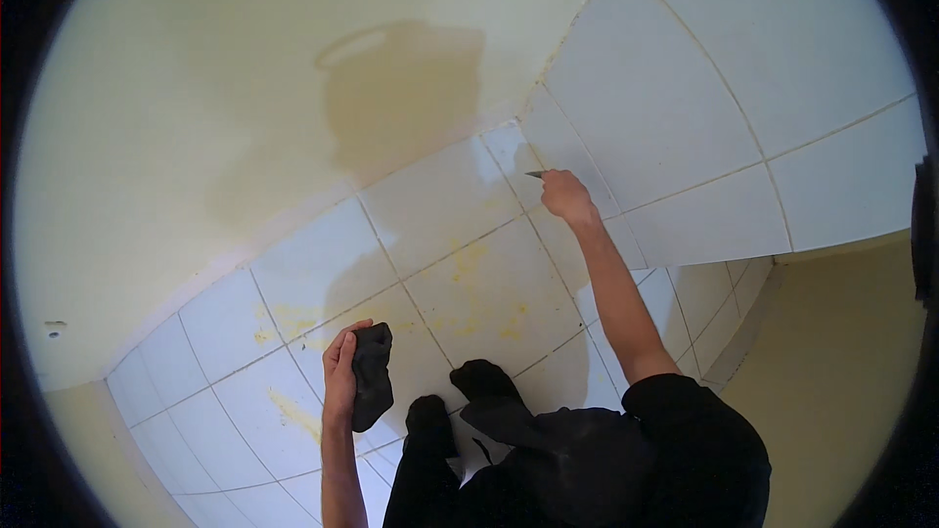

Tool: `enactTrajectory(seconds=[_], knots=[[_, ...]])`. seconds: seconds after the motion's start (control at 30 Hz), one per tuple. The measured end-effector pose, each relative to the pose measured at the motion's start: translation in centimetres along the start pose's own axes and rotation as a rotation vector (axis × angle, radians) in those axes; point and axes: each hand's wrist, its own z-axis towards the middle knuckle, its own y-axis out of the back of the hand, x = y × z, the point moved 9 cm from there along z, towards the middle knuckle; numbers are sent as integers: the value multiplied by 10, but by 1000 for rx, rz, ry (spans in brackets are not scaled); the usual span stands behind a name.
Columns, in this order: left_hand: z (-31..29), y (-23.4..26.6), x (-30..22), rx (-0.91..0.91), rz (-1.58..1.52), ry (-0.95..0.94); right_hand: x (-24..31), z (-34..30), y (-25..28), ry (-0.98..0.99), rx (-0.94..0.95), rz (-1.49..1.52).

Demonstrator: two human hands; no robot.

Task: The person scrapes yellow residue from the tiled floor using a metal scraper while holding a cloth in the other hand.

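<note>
My left hand point(340, 364) is closed on a dark, lumpy black object point(373, 377), longer than the hand; its kind I cannot make out. It is held above the tiled floor, left of my feet. My right arm reaches forward, and my right hand point(566, 197) is closed round a small pointed blade point(534, 174). The tip points left, over the floor tiles near the corner where they meet the white tiled side. The handle is hidden inside the fist, and whether the tip touches a tile I cannot tell.
White floor tiles point(460, 181) with dark joints bear yellow smears point(469, 259). A cream wall point(245, 68) rises ahead, with my shadow on it. Large white tiles point(675, 88) cover the right side. My dark-covered feet point(483, 378) stand close below the hands.
</note>
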Motion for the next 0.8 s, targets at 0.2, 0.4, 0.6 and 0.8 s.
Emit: enactTrajectory(seconds=[0.2, 0.4, 0.6, 0.8], knots=[[-3, -1, 4, 20, 27, 0, -1, 39, -18, 185, -179, 77], [-5, 6, -2, -5, -13, 0, -39, 20, -57, 213, 253, -300], [2, -7, -2, 59, 16, -2, -22, 46, -12, 207, -65, 69], [-1, 2, -10, 28, -17, -38, -8, -2, -49, 14, 307, -147]])
